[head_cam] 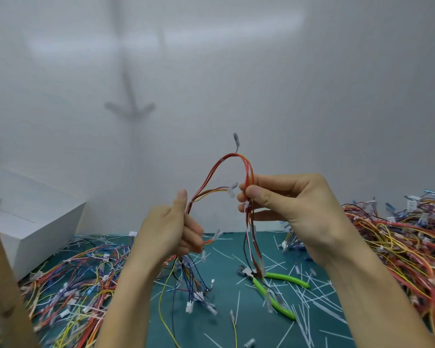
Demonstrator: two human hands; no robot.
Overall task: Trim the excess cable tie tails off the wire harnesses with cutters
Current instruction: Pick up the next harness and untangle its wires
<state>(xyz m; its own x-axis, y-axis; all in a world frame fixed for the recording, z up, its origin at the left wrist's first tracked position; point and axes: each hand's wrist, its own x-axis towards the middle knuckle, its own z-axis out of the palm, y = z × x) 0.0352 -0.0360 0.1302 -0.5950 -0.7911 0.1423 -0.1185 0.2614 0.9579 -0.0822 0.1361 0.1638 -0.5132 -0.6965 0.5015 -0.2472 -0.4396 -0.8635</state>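
Both hands hold a harness [226,172] looped upright, left hand [172,229] and right hand [281,199] each pinching a leg, while cutters [269,285] lie on the worktop [211,330] below the right hand.

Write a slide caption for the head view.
Left hand and right hand hold a looped wire harness above green-handled cutters lying on the teal mat.

Red-and-yellow harness [236,169], green-handled cutters [274,285], teal mat [221,322], white box [35,217].
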